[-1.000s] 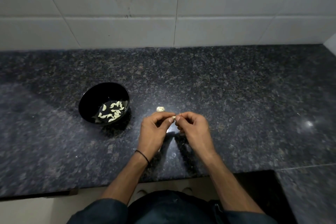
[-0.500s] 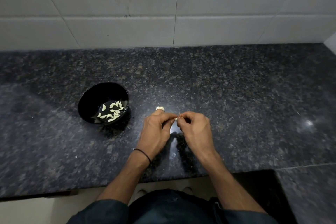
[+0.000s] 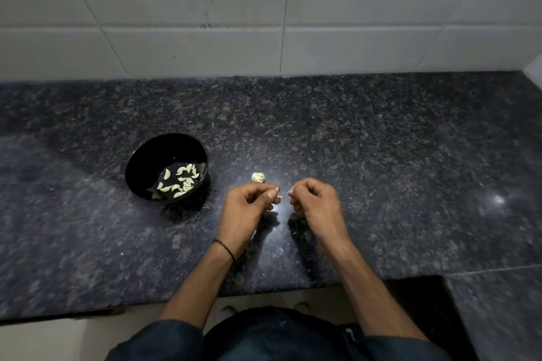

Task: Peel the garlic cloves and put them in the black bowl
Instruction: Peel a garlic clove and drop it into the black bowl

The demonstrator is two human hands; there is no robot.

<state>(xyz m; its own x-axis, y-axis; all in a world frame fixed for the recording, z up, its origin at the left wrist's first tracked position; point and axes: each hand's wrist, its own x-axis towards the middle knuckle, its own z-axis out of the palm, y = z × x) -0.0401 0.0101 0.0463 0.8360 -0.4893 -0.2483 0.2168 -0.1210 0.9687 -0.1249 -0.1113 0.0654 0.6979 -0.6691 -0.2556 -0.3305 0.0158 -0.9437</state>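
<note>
– Granite counter (image 3: 381, 155), dark and speckled, white tile wall (image 3: 352, 38) behind. Black bowl (image 3: 146, 155) sits left of the hands, peeled cloves (image 3: 179, 182) in its bottom. Garlic piece (image 3: 258, 177) lies on the stone just beyond the left hand (image 3: 249, 208).
– Grips?
– Left hand curled, fingertips pinched narrow on a pale scrap (image 3: 278, 198). Right hand (image 3: 318, 204) likewise, on another scrap (image 3: 290, 192). Hands slightly apart. Which is clove and which is skin, cannot tell.
– Risk?
– Likely a drop: slick clove, tiny pinch, glossy stone hiding pale flakes. Also skin reaching the bowl if the wrong scrap goes over.
</note>
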